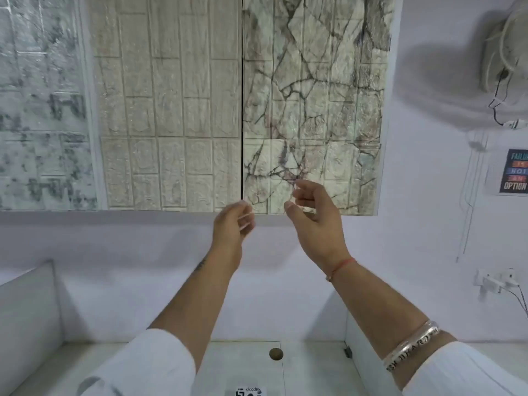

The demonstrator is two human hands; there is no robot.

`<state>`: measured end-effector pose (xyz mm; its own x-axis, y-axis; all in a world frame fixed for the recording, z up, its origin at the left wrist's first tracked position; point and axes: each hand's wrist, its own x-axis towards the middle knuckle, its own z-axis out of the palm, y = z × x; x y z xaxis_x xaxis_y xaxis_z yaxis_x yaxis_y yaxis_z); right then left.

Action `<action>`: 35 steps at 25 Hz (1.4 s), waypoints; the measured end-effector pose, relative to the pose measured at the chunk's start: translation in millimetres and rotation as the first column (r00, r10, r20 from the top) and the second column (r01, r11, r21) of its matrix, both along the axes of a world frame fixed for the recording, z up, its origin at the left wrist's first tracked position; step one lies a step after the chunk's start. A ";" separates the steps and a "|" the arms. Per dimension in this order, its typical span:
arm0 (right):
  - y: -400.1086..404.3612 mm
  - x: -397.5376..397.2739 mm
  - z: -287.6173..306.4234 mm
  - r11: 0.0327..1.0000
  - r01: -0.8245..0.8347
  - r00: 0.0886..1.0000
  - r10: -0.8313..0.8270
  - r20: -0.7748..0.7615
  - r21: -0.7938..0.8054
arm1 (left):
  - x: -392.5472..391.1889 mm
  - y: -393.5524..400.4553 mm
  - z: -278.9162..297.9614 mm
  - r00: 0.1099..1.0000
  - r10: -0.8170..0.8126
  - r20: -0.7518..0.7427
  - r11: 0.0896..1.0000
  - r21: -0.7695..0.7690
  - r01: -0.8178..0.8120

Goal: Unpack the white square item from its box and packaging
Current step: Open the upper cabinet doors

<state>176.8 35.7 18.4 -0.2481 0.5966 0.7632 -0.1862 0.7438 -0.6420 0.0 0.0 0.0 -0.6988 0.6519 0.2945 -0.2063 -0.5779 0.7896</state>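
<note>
Box, packaging and white square item are nowhere in view; neither hand holds them, and the strip of desk (311, 367) showing far below the fingers carries only a round hole (275, 354) and a printed card (248, 391) at the bottom edge. How the item will handle is therefore a guess: a boxed white square is probably light and stiff, best taken by two opposite edges, with the wrapping likely thin and slippery. None of that can be checked here.

Both hands are raised in the air, well apart from the desk. The left hand (233, 222) is blurred, its fingers loosely curled toward the right and closed on nothing. The right hand (315, 214) faces it, thumb and fingers spread and slightly bent, also empty. A clear gap lies between the two sets of fingertips.

Beyond the fingertips hang textured wall panels (171, 110), whose lower edge runs just behind the knuckles. Off to the right of the right fingers are a fan (508, 47), a poster (516, 171) and hanging wires (471, 195), well clear. Room around the hands looks open on every side.
</note>
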 end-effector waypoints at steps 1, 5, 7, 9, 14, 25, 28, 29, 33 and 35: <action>6.0 -6.6 -2.5 0.999 0.030 0.999 -0.031 0.037 0.011 | -4.3 17.2 -10.9 0.997 -0.050 0.063 0.998 -0.043 0.053; 41.8 -40.2 -12.6 0.990 0.132 0.980 -0.137 0.144 0.042 | -35.1 84.8 -33.3 0.951 -0.204 0.231 0.971 -0.078 0.227; 59.0 -54.1 -12.5 0.984 0.172 0.975 -0.177 0.132 0.047 | -53.5 113.3 -19.0 0.901 -0.238 0.362 0.968 0.017 0.249; 70.4 -64.0 -11.0 0.978 0.199 0.968 -0.205 0.141 0.059 | -58.5 133.7 -5.6 0.831 -0.299 0.469 0.954 0.178 0.243; 74.2 -67.8 -2.7 0.963 0.257 0.944 -0.267 0.192 0.077 | -22.7 111.1 -16.9 0.761 -0.397 0.513 0.907 0.347 0.239; -11.3 103.9 -39.3 0.991 0.124 0.954 -0.135 -0.267 -0.056 | 167.5 -15.8 -10.6 0.729 -0.127 -0.672 0.982 0.017 0.188; -16.9 144.8 -37.4 0.945 0.299 0.903 -0.326 -0.280 -0.135 | 212.6 -19.4 -1.9 0.653 -0.044 -0.756 0.990 0.057 0.132; -14.6 153.8 -36.1 0.920 0.357 0.878 -0.390 -0.276 -0.161 | 221.5 -18.7 0.5 0.654 -0.031 -0.755 0.991 0.063 0.119; -10.9 189.2 -33.6 0.861 0.420 0.833 -0.491 -0.256 -0.286 | 244.7 -17.0 5.7 0.679 -0.038 -0.733 0.990 0.065 0.126; -18.9 195.5 -30.4 0.818 0.508 0.775 -0.571 -0.272 -0.269 | 244.2 -18.8 5.5 0.693 -0.035 -0.720 0.991 0.063 0.116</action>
<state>372.3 16.8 -12.0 0.3981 0.6829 0.6125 -0.0075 0.6701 -0.7422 244.2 -18.8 5.5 -0.1996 0.6332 0.7478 0.3518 -0.6660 0.6578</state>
